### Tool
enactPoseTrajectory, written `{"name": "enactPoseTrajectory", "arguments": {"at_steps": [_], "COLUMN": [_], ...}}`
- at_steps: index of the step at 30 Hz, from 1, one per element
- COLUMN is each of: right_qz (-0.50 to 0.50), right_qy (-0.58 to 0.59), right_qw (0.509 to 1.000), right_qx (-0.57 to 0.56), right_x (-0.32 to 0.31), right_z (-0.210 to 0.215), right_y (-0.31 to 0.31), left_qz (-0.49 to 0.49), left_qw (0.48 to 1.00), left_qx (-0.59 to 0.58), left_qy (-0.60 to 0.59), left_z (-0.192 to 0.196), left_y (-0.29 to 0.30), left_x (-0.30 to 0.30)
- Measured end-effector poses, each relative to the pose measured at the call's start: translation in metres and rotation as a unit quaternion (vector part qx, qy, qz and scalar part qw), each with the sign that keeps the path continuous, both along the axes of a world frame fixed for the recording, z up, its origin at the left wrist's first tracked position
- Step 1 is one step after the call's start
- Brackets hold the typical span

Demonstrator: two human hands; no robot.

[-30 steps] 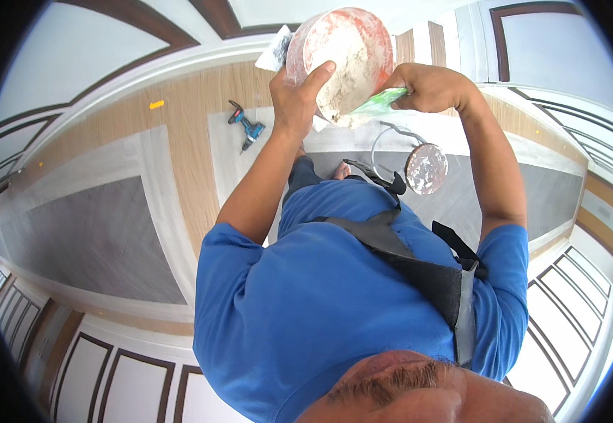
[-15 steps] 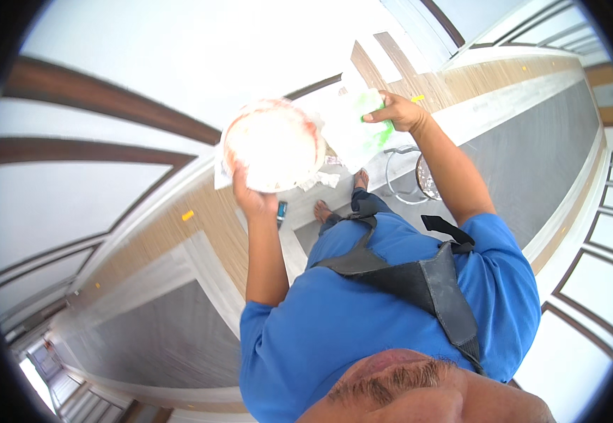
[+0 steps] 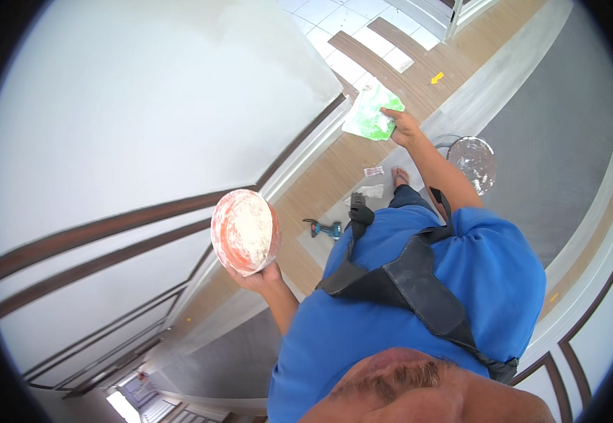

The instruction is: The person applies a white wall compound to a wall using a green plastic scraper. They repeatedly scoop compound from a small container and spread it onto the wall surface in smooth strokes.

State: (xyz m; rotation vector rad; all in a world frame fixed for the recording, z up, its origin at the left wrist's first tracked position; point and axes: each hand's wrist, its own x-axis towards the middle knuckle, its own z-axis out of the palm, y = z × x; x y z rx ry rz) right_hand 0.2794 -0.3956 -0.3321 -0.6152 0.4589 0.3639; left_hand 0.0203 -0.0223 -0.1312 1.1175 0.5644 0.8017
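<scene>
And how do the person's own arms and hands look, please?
The left hand and the right hand are bare, with no glove or watch visible. The forearms are uncovered too, below the short sleeves of a blue shirt.

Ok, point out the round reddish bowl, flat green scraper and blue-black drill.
Round reddish bowl [image 3: 231, 241], head view: inner wall.
Flat green scraper [image 3: 373, 118], head view: broad face.
Blue-black drill [image 3: 330, 230], head view: body.

The light is bright and even, shadows are soft. The white paste [image 3: 253, 227] looks almost washed out; a far opening [image 3: 122, 407] glares. Dark trim [image 3: 109, 229] bends toward the black rim.
</scene>
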Motion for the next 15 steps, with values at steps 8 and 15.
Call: {"name": "enactPoseTrajectory", "arguments": {"at_steps": [8, 15], "right_qz": [-0.018, -0.092], "right_qy": [0.106, 0.165], "right_qw": [0.994, 0.982], "right_qx": [0.038, 0.006], "right_x": [0.004, 0.000], "right_z": [-0.107, -0.177], "right_y": [0.084, 0.132], "left_qz": [-0.018, -0.010], "left_qw": [0.981, 0.983], "left_qx": [-0.189, -0.183], "left_qy": [-0.033, 0.030], "left_z": [-0.005, -0.028], "left_y": [0.010, 0.040], "left_x": [-0.016, -0.032]}}
